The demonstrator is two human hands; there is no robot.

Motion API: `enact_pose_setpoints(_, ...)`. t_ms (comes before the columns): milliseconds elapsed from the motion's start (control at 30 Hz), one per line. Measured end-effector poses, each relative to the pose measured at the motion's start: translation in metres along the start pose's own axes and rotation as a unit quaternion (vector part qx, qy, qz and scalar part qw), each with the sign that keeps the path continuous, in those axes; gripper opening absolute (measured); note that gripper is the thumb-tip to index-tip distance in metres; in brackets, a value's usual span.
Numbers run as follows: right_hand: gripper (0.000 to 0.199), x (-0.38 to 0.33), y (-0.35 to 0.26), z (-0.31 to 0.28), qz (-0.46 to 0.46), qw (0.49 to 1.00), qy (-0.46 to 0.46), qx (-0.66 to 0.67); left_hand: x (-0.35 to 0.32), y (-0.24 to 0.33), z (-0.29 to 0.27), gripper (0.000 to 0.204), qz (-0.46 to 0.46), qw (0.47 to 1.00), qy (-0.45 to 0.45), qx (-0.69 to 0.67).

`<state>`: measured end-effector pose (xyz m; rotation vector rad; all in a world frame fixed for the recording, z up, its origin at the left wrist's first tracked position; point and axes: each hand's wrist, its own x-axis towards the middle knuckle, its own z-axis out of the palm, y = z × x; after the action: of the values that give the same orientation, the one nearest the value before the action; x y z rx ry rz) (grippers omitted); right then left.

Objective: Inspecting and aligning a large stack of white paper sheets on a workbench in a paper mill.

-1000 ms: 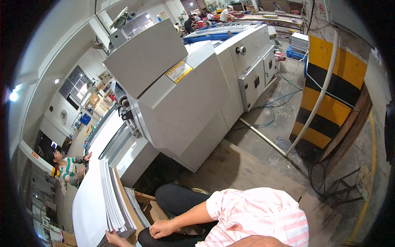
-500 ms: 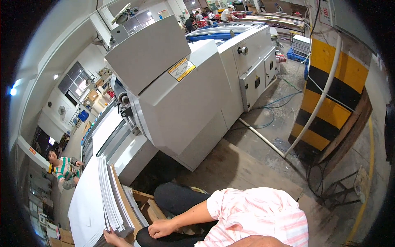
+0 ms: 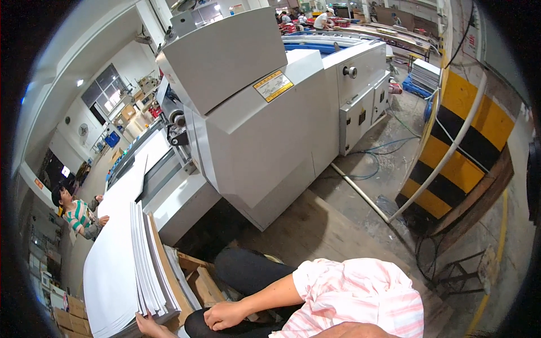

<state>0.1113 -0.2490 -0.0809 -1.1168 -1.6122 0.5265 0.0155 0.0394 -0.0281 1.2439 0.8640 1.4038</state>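
A thick stack of large white sheets [image 3: 121, 265] stands on edge at the lower left, leaning to the left. My left hand [image 3: 149, 325] grips the stack's bottom corner, fingers curled round the sheets. My right hand [image 3: 225, 315] is loosely closed beside my dark trouser leg [image 3: 248, 270], just right of the stack, with nothing seen in it. My pink striped sleeve [image 3: 355, 293] fills the lower right.
A big grey machine [image 3: 265, 124] with a sloped hood stands right ahead, its white feed table [image 3: 141, 174] beside the stack. Brown cardboard [image 3: 194, 276] lies under the stack. A yellow-black striped pillar [image 3: 462, 152] and white pipe [image 3: 439, 169] are at right. Another person [image 3: 76, 214] stands far left.
The stack of sheets has tipped slightly further left and the view has shifted a little. Both hands keep their places.
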Motion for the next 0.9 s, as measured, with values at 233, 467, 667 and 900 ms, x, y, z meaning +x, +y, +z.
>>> enact_pose_setpoints(233, 0.017, 0.006, -0.001, 0.0, -0.004, 1.0, 0.009, 0.019, -0.014, 0.017, 0.004, 0.044, 0.007, 0.999, 0.037, 0.004)
enact_pose_setpoints(467, 0.016, 0.006, -0.001, 0.006, 0.001, 0.999, 0.022, 0.029, -0.004, 0.002, -0.012, 0.037, 0.017, 1.0, -0.014, -0.006)
enact_pose_setpoints(667, 0.017, 0.007, -0.004, 0.001, 0.011, 1.0, -0.003, 0.003, -0.018, 0.007, -0.004, 0.037, 0.006, 1.0, 0.018, -0.011)
enact_pose_setpoints(900, 0.018, 0.014, 0.01, 0.006, 0.016, 0.999, 0.036, 0.004, -0.023, 0.003, 0.007, 0.026, -0.01, 1.0, 0.006, 0.022)
